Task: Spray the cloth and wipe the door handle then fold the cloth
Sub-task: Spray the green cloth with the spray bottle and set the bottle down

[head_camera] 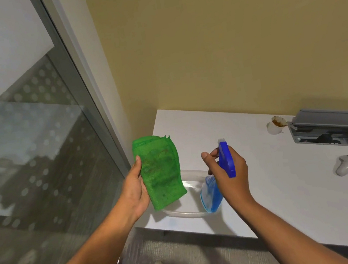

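Note:
My left hand (134, 189) holds a folded green mesh cloth (159, 170) upright above the left end of the white table, thumb on its left edge. My right hand (229, 175) grips a spray bottle (225, 160) with a blue head and a clear body of blue liquid (211, 196). The nozzle points left toward the cloth, a short gap away. No door handle is in view.
A clear plastic tray (192, 175) lies on the white table (267, 185) under both hands. A stained white cup (277, 125), an open grey cable box (330, 128) and a white controller (347, 164) sit at right. A frosted-dot glass panel (36, 152) stands at left.

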